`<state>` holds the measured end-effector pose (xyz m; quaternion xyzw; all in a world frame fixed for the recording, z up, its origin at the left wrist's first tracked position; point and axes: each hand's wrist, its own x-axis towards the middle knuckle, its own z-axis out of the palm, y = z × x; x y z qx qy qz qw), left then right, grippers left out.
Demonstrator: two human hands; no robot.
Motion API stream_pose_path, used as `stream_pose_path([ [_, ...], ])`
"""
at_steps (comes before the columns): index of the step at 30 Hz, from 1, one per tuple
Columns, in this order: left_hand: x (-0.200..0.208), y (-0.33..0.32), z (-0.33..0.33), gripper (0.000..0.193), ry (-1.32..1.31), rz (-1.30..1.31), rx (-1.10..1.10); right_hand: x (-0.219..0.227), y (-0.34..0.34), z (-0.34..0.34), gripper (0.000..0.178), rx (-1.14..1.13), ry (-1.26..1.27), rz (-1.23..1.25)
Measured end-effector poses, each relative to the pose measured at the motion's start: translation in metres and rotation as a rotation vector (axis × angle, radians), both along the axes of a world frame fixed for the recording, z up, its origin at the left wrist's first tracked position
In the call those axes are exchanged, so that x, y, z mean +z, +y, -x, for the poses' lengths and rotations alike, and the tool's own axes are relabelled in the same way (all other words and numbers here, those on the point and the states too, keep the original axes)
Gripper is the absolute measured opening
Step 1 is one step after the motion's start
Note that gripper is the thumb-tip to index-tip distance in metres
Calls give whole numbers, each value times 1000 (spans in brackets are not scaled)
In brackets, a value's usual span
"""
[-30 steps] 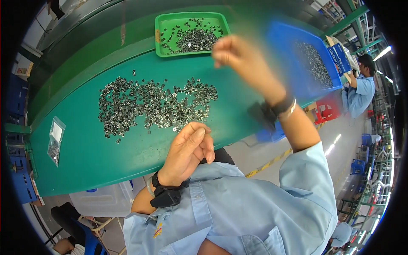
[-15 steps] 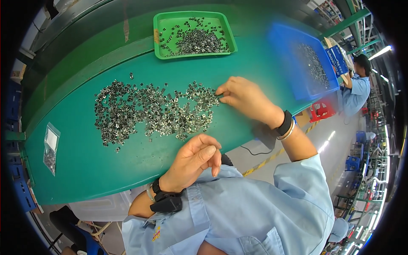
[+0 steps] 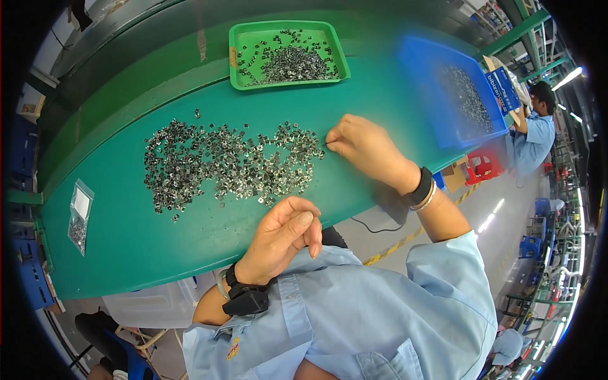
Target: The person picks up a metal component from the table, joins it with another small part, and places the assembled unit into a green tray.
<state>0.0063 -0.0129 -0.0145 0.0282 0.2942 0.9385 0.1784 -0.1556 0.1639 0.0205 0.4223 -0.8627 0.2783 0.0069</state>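
Note:
Many small dark and silvery square metal pieces (image 3: 237, 164) lie scattered in a loose heap on the green tabletop (image 3: 190, 244). At the heap's right edge, my right hand (image 3: 367, 151) has thumb and fingers pinched together; whatever lies between the tips is too small to name. My left hand (image 3: 278, 237) hovers near the table's front edge, palm turned inward. Its fingers are curled with the thumb pressed over them, and the inside of the grip is hidden.
Behind the heap stands a green tray (image 3: 235, 69) with similar pieces inside. A blue bin (image 3: 430, 95) holding more sits at the right. A clear plastic bag (image 3: 80, 218) lies at the far left. Beyond the bin is another person (image 3: 535, 136).
My right fingertips have drawn slightly away from the heap's right edge, still pinched. My left hand has shifted a little left and up, its fingers still curled.

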Motion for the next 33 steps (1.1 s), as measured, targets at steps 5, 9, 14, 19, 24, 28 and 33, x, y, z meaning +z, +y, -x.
stream_pose_path([
  [5, 11, 3, 2, 17, -38, 88, 88, 25, -1, -24, 10, 8, -105, 73],
  [9, 24, 7, 9, 17, -65, 343, 221, 39, -7, -48, 14, 147, -127, 147],
  [14, 19, 7, 7, 17, -32, 363, 208, 38, -13, -61, 16, 253, -142, 182],
  [19, 16, 2, 2, 17, -42, 230, 190, 35, -11, -70, 18, 201, -243, 227],
  [24, 15, 1, 0, 19, -35, 227, 167, 28, -13, -81, 21, 132, -242, 288],
  [28, 19, 2, -1, 19, -62, 262, 176, 21, -14, -83, 22, 122, -85, 322],
  [33, 18, 2, 0, 20, -49, 260, 167, 16, -13, -84, 21, 99, -32, 356],
])
